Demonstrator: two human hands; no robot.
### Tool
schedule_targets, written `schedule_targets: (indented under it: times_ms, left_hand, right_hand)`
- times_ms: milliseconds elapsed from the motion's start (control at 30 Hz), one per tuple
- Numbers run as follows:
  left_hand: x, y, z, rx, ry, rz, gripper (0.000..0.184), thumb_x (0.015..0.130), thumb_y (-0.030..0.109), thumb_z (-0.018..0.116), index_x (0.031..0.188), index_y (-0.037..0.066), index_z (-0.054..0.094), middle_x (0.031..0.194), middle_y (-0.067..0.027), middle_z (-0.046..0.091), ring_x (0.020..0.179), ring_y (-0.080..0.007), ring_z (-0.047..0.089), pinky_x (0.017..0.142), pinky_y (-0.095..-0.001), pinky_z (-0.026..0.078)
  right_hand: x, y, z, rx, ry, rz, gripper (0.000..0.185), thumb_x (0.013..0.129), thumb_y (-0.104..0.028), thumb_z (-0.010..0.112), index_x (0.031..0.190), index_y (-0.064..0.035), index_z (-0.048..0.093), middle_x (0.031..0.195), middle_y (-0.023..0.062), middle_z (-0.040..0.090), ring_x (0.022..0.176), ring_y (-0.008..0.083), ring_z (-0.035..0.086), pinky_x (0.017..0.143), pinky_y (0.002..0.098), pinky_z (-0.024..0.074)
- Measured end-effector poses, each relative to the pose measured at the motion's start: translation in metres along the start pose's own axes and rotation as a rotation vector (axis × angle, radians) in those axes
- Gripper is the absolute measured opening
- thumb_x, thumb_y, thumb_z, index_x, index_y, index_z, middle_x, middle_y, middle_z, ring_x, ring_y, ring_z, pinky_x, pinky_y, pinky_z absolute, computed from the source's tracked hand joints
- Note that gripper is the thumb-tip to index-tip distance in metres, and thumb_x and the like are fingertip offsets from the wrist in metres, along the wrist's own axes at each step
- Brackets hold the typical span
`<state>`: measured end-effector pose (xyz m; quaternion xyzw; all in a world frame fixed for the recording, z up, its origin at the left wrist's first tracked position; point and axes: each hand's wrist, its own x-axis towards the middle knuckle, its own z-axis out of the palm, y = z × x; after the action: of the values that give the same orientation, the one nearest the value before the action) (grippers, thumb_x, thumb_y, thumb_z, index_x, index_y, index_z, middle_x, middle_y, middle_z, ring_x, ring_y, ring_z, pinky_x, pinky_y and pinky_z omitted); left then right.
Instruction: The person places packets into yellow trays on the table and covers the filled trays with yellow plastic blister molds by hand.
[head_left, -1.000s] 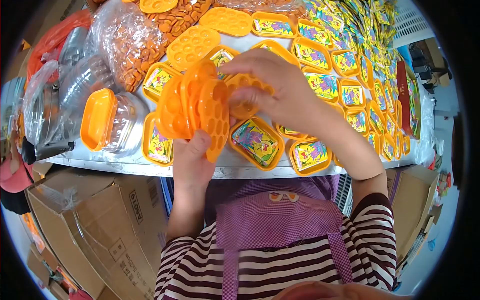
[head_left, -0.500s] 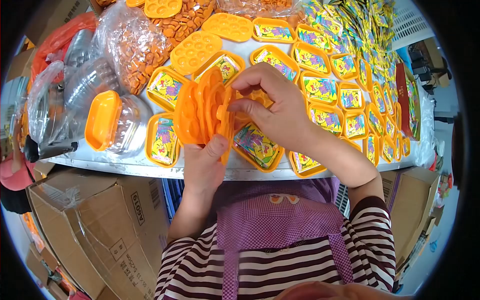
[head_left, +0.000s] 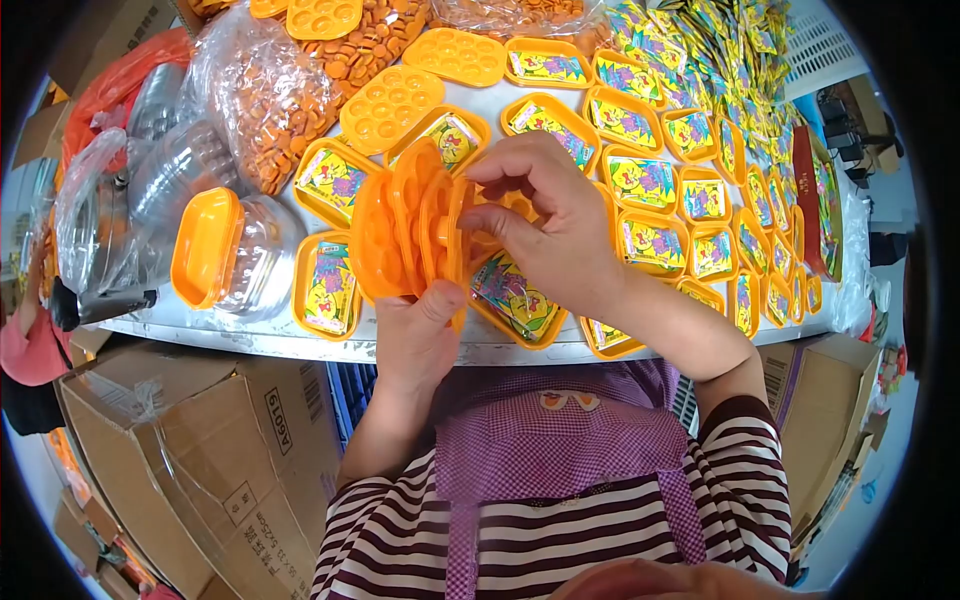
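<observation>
My left hand (head_left: 415, 340) grips a fanned stack of orange plastic trays with round wells (head_left: 375, 240) from below, its thumb on the near side. The trays stand on edge above the table's front. My right hand (head_left: 565, 225) is closed in a pinch against the right face of the nearest tray; whatever lies between its fingertips is hidden. Under and beside my hands are shallow orange trays, each holding a colourful printed packet (head_left: 520, 300). Two more well trays (head_left: 392, 108) lie flat behind the stack.
A clear bag of small round orange pieces (head_left: 270, 120) stands at the back left. Clear plastic containers (head_left: 265, 250) with an orange tray (head_left: 207, 248) lie left. Loose packets (head_left: 720, 110) pile up at the back right. Cardboard boxes (head_left: 200, 440) stand below the table.
The stack in my left hand has tilted slightly and shifted a little to the right. My right hand keeps nearly the same pinch against the nearest tray.
</observation>
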<state>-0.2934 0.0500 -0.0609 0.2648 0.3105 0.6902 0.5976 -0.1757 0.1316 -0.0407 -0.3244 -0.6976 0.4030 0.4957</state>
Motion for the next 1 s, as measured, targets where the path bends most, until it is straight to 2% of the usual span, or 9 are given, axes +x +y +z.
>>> schedule_targets:
  times_ms: [200,367,567,667,800,867,900,967,1000]
  left_hand:
    - [0.002,-0.003,0.001,-0.030,0.013,0.009,0.084,0.074,0.036,0.072,0.137,0.008,0.025,0.135,-0.0075,0.037,0.124,-0.0238,0.039,0.103,-0.0413,0.033]
    - [0.000,-0.003,0.002,-0.032,0.030,0.000,0.083,0.075,0.036,0.072,0.137,0.008,0.025,0.135,-0.0071,0.037,0.124,-0.0234,0.039,0.103,-0.0412,0.033]
    - [0.001,-0.006,0.000,-0.042,0.002,-0.022,0.078,0.079,0.047,0.062,0.137,0.008,0.025,0.137,-0.0078,0.036,0.125,-0.0240,0.038,0.105,-0.0426,0.030]
    - [0.001,-0.008,-0.005,-0.267,-0.006,-0.060,0.072,0.081,0.032,0.065,0.137,0.008,0.025,0.134,-0.0075,0.039,0.123,-0.0225,0.039,0.104,-0.0382,0.031]
    - [0.000,-0.006,-0.002,-0.274,-0.006,-0.063,0.071,0.083,0.032,0.063,0.137,0.008,0.023,0.135,-0.0082,0.038,0.124,-0.0228,0.039,0.104,-0.0397,0.030]
    - [0.001,-0.006,-0.001,-0.243,-0.011,-0.041,0.071,0.084,0.031,0.062,0.138,0.009,0.023,0.135,-0.0084,0.038,0.124,-0.0231,0.038,0.105,-0.0402,0.030]
    - [0.001,-0.006,-0.001,-0.197,-0.004,-0.036,0.071,0.083,0.036,0.061,0.137,0.008,0.025,0.135,-0.0083,0.038,0.125,-0.0232,0.038,0.105,-0.0410,0.029]
    - [0.001,-0.006,0.000,-0.105,0.012,-0.027,0.072,0.082,0.046,0.058,0.136,0.008,0.028,0.135,-0.0079,0.039,0.126,-0.0233,0.037,0.106,-0.0425,0.028]
    - [0.000,-0.006,0.000,-0.114,0.012,-0.027,0.071,0.083,0.045,0.058,0.136,0.008,0.028,0.135,-0.0080,0.039,0.126,-0.0233,0.038,0.106,-0.0425,0.028]
  right_hand:
    - [-0.001,0.004,0.002,0.017,0.003,0.037,0.027,0.068,0.009,0.064,0.092,-0.0030,0.058,0.088,0.0067,0.057,0.077,0.0174,0.057,0.067,0.0264,0.0486]
    - [-0.002,0.006,0.004,0.212,-0.001,0.136,0.025,0.070,0.011,0.061,0.092,-0.0015,0.057,0.088,0.0066,0.056,0.080,0.0151,0.059,0.069,0.0253,0.0506]
    - [0.002,0.007,0.002,0.224,-0.027,0.152,0.022,0.069,0.011,0.062,0.085,-0.0011,0.054,0.085,0.0064,0.053,0.077,0.0146,0.058,0.067,0.0250,0.0503]
    - [0.003,0.008,0.000,0.181,-0.035,0.082,0.022,0.068,0.011,0.063,0.083,-0.0013,0.052,0.085,0.0062,0.052,0.074,0.0149,0.057,0.065,0.0252,0.0498]
    - [0.004,0.010,-0.001,0.119,-0.043,0.023,0.022,0.067,0.010,0.065,0.080,-0.0015,0.051,0.085,0.0070,0.052,0.072,0.0157,0.057,0.064,0.0252,0.0495]
    - [0.003,0.011,-0.007,0.092,-0.139,0.022,0.026,0.069,0.016,0.059,0.086,-0.0018,0.049,0.095,0.0072,0.047,0.086,0.0155,0.052,0.075,0.0254,0.0510]
    - [0.002,0.011,-0.009,0.077,-0.187,0.022,0.029,0.071,0.018,0.057,0.090,-0.0019,0.048,0.100,0.0074,0.045,0.092,0.0155,0.050,0.081,0.0255,0.0518]
    - [0.003,0.010,-0.004,0.073,-0.073,-0.022,0.024,0.067,0.012,0.063,0.081,-0.0020,0.050,0.088,0.0072,0.049,0.077,0.0173,0.053,0.067,0.0255,0.0491]
    - [0.004,0.008,-0.002,0.071,-0.017,-0.044,0.022,0.066,0.010,0.066,0.076,-0.0020,0.051,0.082,0.0071,0.051,0.070,0.0182,0.055,0.061,0.0255,0.0478]
